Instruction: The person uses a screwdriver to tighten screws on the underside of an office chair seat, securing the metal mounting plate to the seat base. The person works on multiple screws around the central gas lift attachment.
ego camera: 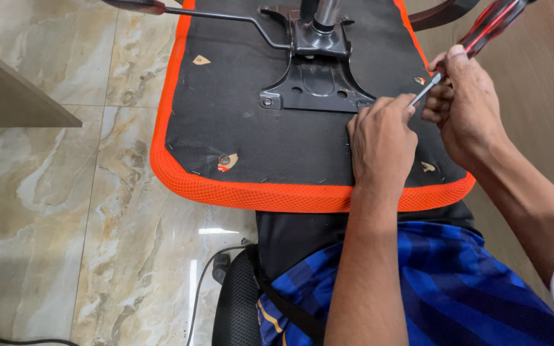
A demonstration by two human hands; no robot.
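An upturned chair seat point(238, 122), black underneath with an orange mesh rim, lies across my lap. A black metal mounting plate point(315, 86) with a lever and a post is bolted to its middle. My left hand point(383, 138) rests on the seat beside the plate's right corner, its fingers pinching the metal shaft of a screwdriver point(482, 32). My right hand point(463, 106) grips the same screwdriver lower on its red and black handle. The tip is hidden behind my left fingers.
A bolt point(224, 159) sits in a torn hole near the seat's front left. Marble floor tiles point(65, 211) spread to the left, with a wooden board point(14, 96) at the far left and a cable point(203, 282) on the floor. A wooden surface point(546, 83) lies to the right.
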